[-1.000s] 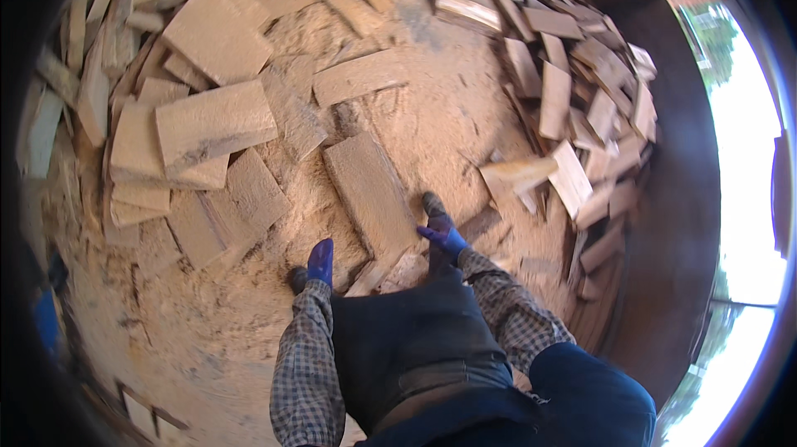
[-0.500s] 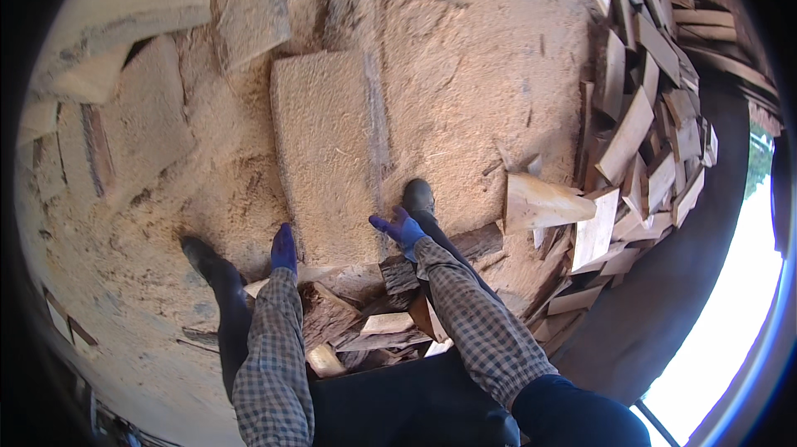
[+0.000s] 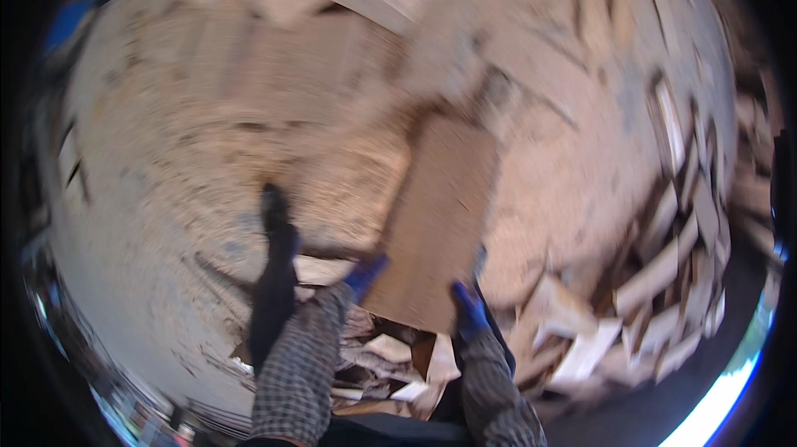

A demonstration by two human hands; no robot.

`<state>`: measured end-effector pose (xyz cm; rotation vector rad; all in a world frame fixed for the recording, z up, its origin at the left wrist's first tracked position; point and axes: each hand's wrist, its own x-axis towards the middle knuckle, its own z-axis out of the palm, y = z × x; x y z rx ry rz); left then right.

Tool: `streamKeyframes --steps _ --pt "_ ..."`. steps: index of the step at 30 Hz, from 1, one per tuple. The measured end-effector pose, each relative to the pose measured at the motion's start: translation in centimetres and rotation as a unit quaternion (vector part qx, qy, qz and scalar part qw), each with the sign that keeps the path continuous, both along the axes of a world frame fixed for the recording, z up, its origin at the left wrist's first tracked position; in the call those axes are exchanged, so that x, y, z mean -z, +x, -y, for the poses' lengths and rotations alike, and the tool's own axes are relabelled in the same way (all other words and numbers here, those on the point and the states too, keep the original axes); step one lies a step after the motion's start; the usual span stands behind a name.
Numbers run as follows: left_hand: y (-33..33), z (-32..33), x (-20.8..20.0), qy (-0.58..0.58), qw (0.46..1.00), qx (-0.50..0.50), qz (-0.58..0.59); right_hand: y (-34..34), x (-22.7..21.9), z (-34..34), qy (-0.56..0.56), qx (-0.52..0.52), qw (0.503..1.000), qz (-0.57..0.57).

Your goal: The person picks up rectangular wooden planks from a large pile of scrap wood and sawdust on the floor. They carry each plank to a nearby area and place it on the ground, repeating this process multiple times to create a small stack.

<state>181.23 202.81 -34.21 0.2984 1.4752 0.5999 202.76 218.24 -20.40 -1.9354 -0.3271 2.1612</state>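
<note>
A wide, thick wooden board [image 3: 432, 223] slants away from me, its near end between my two blue-gloved hands. My left hand [image 3: 365, 275] grips its left edge near the close end. On the opposite edge, my right hand [image 3: 471, 310] holds the board, fingers along the side. The undersides of both hands are hidden. Below the board's near end lie several split wood pieces [image 3: 388, 348]. Motion smears the view, so whether the far end rests on the ground cannot be told.
Sawdust [image 3: 564, 198] covers the ground around the board. More slabs [image 3: 290, 65] lie at the far left. A heap of split wood [image 3: 656, 281] runs along the right. My left boot [image 3: 272, 206] stands left of the board; a pale wood piece [image 3: 322, 269] lies beside it.
My hands have closed on the board's near end, and its top now looks browner, with less sawdust. The view has swung left, shifting the scene to the right.
</note>
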Motion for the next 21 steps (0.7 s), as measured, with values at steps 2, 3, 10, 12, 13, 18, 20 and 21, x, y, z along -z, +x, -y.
streamKeyframes --steps 2,3,10,12,13,18,20,21 --pt "-2.0 -5.3 -10.9 0.013 0.993 -0.077 0.084 -2.2 -7.0 -1.6 -0.061 0.077 0.994 -0.049" --pt "-1.8 -5.0 -12.6 0.065 0.981 -0.150 0.106 -3.3 -10.0 -3.0 -0.067 0.031 0.997 -0.032" --pt "-9.0 -6.7 -27.9 -0.089 0.958 -0.226 0.156 -8.7 -22.1 -7.0 -0.159 -0.140 0.976 -0.054" --pt "-11.1 -1.8 -28.3 -0.120 0.905 -0.323 0.249 -13.3 -23.3 -5.7 -0.181 -0.211 0.960 -0.036" --pt "-15.9 -0.8 -34.1 -0.123 0.898 -0.348 0.241 -17.0 -24.7 -5.2 -0.186 -0.234 0.954 -0.007" --pt "-25.6 14.5 -33.9 -0.138 0.902 -0.408 -0.035 -41.6 -30.9 3.3 -0.176 -0.442 0.880 -0.007" --pt "-31.9 21.8 -34.7 -0.004 0.843 -0.532 0.076 -50.5 -27.8 7.6 -0.143 -0.499 0.848 -0.107" --pt "-34.5 27.6 -36.6 -0.035 0.799 -0.594 0.087 -58.8 -34.6 12.5 -0.054 -0.644 0.761 -0.056"
